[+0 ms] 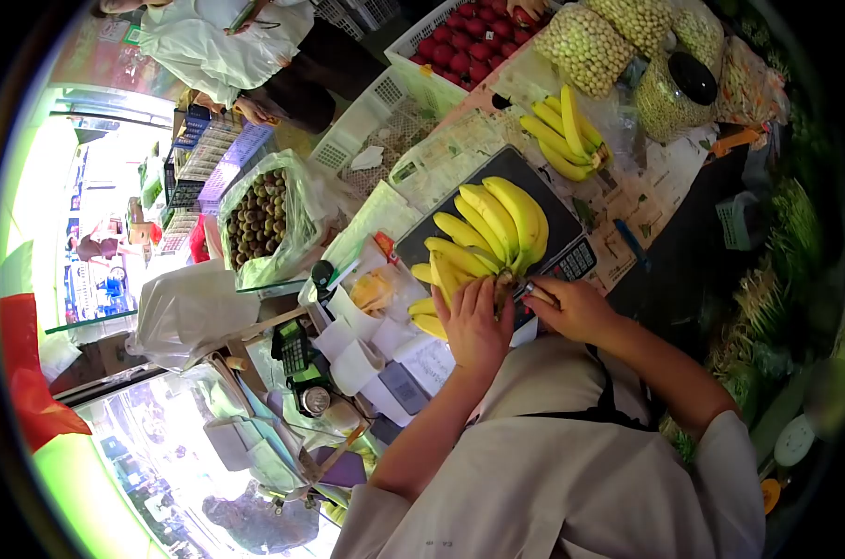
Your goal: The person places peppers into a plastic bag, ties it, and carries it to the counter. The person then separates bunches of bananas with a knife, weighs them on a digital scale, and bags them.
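Observation:
A large bunch of yellow bananas (pixel 497 219) lies on the dark platform of a scale (pixel 567 224), its stem end toward me. My left hand (pixel 478 321) grips the bananas near the stem, fingers curled over the left-hand fruit. Close beside it, my right hand (pixel 571 307) is closed around a small silvery tool (pixel 531 290) held at the stem. Fingers hide most of that tool, so its exact kind does not show. A second banana bunch (pixel 567 135) rests on the newspaper-covered counter beyond the scale.
A crate of red fruit (pixel 460 47) and bags of pale round produce (pixel 585 48) stand at the back. Brown round fruit (pixel 257 219) fills a bag at left. Nearby are papers, a phone (pixel 404 388) and a card terminal (pixel 296 349). Another person (pixel 226 47) stands opposite.

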Demonstrator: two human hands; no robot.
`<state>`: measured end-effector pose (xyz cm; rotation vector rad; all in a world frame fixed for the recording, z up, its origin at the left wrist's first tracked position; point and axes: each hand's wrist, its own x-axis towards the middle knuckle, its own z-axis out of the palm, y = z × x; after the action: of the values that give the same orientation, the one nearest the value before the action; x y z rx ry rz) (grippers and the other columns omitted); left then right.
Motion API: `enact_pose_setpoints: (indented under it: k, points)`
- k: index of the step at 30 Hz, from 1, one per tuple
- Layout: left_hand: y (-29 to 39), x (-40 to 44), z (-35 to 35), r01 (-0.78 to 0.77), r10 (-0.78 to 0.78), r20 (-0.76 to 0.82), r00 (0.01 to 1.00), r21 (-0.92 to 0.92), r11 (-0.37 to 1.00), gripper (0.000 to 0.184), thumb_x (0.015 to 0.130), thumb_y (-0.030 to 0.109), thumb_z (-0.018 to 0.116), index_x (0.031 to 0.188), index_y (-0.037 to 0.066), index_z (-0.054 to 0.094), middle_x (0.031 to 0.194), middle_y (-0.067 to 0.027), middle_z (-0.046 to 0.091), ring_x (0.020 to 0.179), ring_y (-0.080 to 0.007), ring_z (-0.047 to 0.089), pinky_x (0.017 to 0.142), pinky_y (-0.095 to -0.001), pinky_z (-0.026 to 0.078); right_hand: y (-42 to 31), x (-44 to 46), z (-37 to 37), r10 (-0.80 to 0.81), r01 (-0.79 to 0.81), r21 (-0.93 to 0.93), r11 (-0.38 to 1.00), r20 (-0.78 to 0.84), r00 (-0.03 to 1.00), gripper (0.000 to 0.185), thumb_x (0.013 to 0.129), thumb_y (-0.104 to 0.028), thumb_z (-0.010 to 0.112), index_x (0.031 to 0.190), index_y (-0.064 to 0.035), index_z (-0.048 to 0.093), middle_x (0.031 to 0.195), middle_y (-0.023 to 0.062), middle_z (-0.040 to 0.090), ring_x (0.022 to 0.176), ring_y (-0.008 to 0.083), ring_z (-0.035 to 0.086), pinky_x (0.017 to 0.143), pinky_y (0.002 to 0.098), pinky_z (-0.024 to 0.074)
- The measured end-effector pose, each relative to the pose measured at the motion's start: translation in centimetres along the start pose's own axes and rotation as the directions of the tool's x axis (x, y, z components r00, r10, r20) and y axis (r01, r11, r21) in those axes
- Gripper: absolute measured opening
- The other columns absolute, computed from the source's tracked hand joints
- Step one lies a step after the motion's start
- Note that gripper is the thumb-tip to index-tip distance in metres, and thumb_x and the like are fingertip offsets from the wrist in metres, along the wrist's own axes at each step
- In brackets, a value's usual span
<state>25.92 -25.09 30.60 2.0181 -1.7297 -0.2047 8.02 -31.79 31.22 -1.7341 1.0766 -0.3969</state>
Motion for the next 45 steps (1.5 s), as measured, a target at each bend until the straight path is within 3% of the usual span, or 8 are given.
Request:
enact_pose_setpoints:
  k: [9, 13, 15, 18, 23, 27, 34, 45]
  points:
    - [0.8, -0.6, 1.0, 0.028, -0.028, -0.031, 0.999, 0.009, 1.0, 0.041, 0.082, 0.023, 0.073, 0.117, 0.005, 0.065, 0.117, -0.0077, 0.066, 0.118, -0.0246, 0.058, 0.118, -0.0627, 0.019, -3.3, -0.6, 1.7, 0.17, -0.166, -0.378, 0.911, -0.023, 0.985, 0.027, 0.093, -0.023, 0.066, 0.102, 0.0021, 0.061, 0.076, 0.019, 0.068, 0.072, 0.0414, 0.067, 0.062, 0.0459, 0.0517]
    - [0.8, -0.5, 1.0, 0.061, -0.061, -0.089, 0.994, 0.001, 0.998, 0.036, 0.08, 0.021, 0.076, 0.113, 0.007, 0.067, 0.111, -0.0069, 0.068, 0.111, -0.0268, 0.061, 0.115, -0.0604, 0.025, -6.3, -4.1, -2.9, 0.117, -0.105, -0.213, 0.971, 0.044, 0.992, 0.035, 0.09, -0.029, 0.073, 0.102, 0.0017, 0.06, 0.086, 0.0219, 0.069, 0.078, 0.0419, 0.067, 0.064, 0.0456, 0.0524]
    - [1.0, 0.0, 1.1, 0.03, -0.032, -0.126, 0.992, -0.02, 0.999, 0.036, 0.08, 0.022, 0.077, 0.112, 0.008, 0.067, 0.11, -0.0065, 0.068, 0.11, -0.0264, 0.062, 0.115, -0.0605, 0.025, -1.7, -0.1, -4.4, -0.056, -0.108, -0.367, 0.924, -0.411, 0.91, 0.052, 0.088, -0.036, 0.077, 0.115, 0.0041, 0.058, 0.099, 0.0239, 0.068, 0.09, 0.0345, 0.07, 0.074, 0.0396, 0.0535]
    - [0.8, -0.4, 1.5, 0.038, -0.039, -0.14, 0.989, -0.006, 0.999, 0.035, 0.079, 0.023, 0.078, 0.11, 0.009, 0.068, 0.107, -0.006, 0.069, 0.108, -0.0265, 0.062, 0.115, -0.0605, 0.027, 4.0, 5.0, -3.8, -0.226, 0.123, -0.241, 0.963, -0.465, 0.856, 0.063, 0.076, -0.04, 0.086, 0.111, 0.0058, 0.059, 0.11, 0.0227, 0.066, 0.097, 0.036, 0.066, 0.079, 0.0397, 0.0536]
    - [-2.0, -1.0, -1.6, 0.161, -0.186, -0.107, 0.977, -0.207, 0.965, 0.031, 0.078, 0.021, 0.081, 0.102, 0.004, 0.07, 0.093, -0.009, 0.07, 0.099, -0.0292, 0.066, 0.112, -0.0546, 0.033, 7.3, 6.1, -4.1, 0.159, -0.17, 0.008, 0.985, -0.405, 0.901, 0.08, 0.066, -0.042, 0.092, 0.118, 0.006, 0.053, 0.105, 0.0198, 0.066, 0.098, 0.0319, 0.066, 0.084, 0.0376, 0.0536]
    - [-3.6, -3.2, -7.4, 0.499, -0.575, 0.209, 0.791, -0.765, 0.407, 0.028, 0.085, 0.01, 0.08, 0.109, -0.002, 0.07, 0.093, -0.0045, 0.072, 0.086, -0.0127, 0.067, 0.082, -0.0285, 0.053, 10.4, 6.1, -5.1, 0.299, -0.256, 0.18, 0.95, -0.277, 0.913, 0.068, 0.072, -0.034, 0.089, 0.116, 0.0024, 0.053, 0.103, 0.0151, 0.066, 0.097, 0.0251, 0.065, 0.082, 0.0353, 0.053]
    - [-5.2, -8.4, -8.7, 0.409, -0.679, -0.021, 0.734, -0.785, 0.466, 0.027, 0.085, 0.005, 0.079, 0.108, -0.004, 0.068, 0.09, 0.0021, 0.063, 0.079, -0.0062, 0.058, 0.07, -0.022, 0.047, 10.6, 2.9, -3.6, 0.197, -0.048, 0.591, 0.806, -0.19, 0.962, 0.061, 0.078, -0.005, 0.082, 0.125, -0.0017, 0.044, 0.104, 0.0037, 0.053, 0.095, 0.0146, 0.057, 0.085, 0.0306, 0.0514]
    - [-6.7, -11.6, -7.4, 0.571, -0.789, 0.017, 0.614, -0.7, 0.429, 0.024, 0.083, 0.008, 0.08, 0.1, -0.005, 0.069, 0.088, 0.0007, 0.062, 0.077, -0.0067, 0.056, 0.067, -0.0236, 0.046, 9.6, 3.1, -3.0, -0.057, 0.077, 0.065, 0.995, -0.271, 0.961, 0.055, 0.075, -0.003, 0.081, 0.113, -0.0072, 0.041, 0.111, 0.0067, 0.05, 0.107, 0.0181, 0.055, 0.089, 0.0324, 0.0491]
